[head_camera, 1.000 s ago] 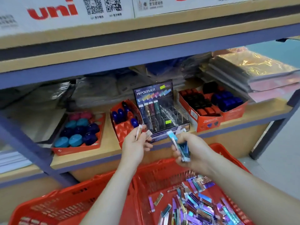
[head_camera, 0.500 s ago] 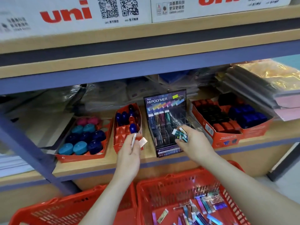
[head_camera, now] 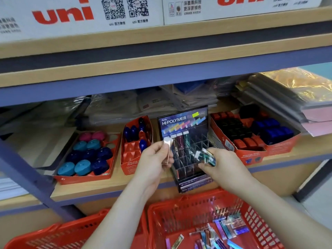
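Nearest, the red basket (head_camera: 179,205) sits below the shelf edge with loose packs (head_camera: 224,229) scattered across its floor, and a second red basket (head_camera: 53,236) stands beside it to the left. A second ago both hands hung just over that basket. They have since gone up and forward to the shelf (head_camera: 107,187), so picking has given way to placing.

The left hand (head_camera: 152,162) has its fingers (head_camera: 159,150) curled round one slim pack (head_camera: 168,146), upright and now right at the back-left row of the display (head_camera: 183,121). The right hand (head_camera: 224,166) pinches a small bundle of teal packs (head_camera: 206,157) between thumb and fingers. The bundle is tipped on its side, over the open clear compartments further right.

A few standing packs (head_camera: 179,139) fill only the back row, and most slots look bare. By my reckoning the restocking is early, and the left pack is about to drop in beside those already standing.

Further back, trays of round sharpeners (head_camera: 86,155) and dark blocks (head_camera: 233,130) flank the display, with wrapped paper stacks (head_camera: 287,97) behind and white boxes (head_camera: 62,15) on the shelf above
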Tool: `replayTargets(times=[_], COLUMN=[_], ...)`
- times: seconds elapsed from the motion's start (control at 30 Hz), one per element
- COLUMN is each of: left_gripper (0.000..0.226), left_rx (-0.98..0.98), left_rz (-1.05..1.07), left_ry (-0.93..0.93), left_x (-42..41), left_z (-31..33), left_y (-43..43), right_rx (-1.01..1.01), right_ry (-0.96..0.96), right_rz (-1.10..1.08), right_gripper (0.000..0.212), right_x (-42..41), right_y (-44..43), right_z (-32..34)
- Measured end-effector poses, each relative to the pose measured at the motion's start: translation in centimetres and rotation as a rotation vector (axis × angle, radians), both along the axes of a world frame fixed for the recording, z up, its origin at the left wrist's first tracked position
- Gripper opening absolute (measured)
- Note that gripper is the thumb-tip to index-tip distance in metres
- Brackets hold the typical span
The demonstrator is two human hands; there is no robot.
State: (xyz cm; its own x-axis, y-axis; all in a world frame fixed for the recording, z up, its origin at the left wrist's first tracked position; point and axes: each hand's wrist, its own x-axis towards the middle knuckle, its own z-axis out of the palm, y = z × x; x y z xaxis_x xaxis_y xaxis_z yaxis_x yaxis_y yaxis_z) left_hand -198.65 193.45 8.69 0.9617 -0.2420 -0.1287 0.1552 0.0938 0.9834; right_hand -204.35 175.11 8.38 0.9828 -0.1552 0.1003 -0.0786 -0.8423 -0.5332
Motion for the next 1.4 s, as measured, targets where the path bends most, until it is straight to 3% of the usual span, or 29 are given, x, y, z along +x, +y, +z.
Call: replayTargets(times=[0.1,0.23,0.37,0.53,0.73,0.8,0.93,1.2,1.4], left_gripper=[0.017,0.021,0.023,0.02,0.01,0.011,0.038,0.019,0.014], left_rx=[-0.028,-0.006,0.016,0.006,0.096,0.134,0.223,0.189,0.63], left_rz=[0.03,-0.018,-0.035,0.049,0.039,0.035,-0.047,0.211,0.214], left_ry=[-0.032,-0.106,-0.155,-0.155,-0.254,-0.235,-0.199,-0.26,-0.479], left_x=[0.1,-0.3,-1.3,-2.0,-3.4,-3.3,-2.4,3.3,5.6], left_z=[0.6,1.1,1.1,1.1,1.7,1.8,1.9,3.2,2.1], left_y=[-0.6,-1.8,-3.1,-3.6,-4.2,-4.1,-3.6,-1.4,-1.6], right_rx=[0.269,0.98,1.234,1.311,1.463,1.445,1.337,1.309,1.338], right_ry=[-0.023,0.047,0.117,0.053,0.094,0.107,0.08,0.084,0.087], right_rz=[-0.015,-0.003,0.027,0.029,0.007,0.001,-0.063,-0.187,-0.207], right_gripper=[0.018,0.011,0.017,0.007,0.016,0.014,0.011,0.014,0.017], right_x=[0.1,0.1,0.4,0.6,0.4,0.2,0.1,0.1,0.1], right_y=[-0.2,0.9,1.9,1.9,0.9,0.6,-0.4,-3.1,-3.6], right_z=[0.3,1.6,1.9,1.9,1.8,1.8,1.8,1.7,1.6])
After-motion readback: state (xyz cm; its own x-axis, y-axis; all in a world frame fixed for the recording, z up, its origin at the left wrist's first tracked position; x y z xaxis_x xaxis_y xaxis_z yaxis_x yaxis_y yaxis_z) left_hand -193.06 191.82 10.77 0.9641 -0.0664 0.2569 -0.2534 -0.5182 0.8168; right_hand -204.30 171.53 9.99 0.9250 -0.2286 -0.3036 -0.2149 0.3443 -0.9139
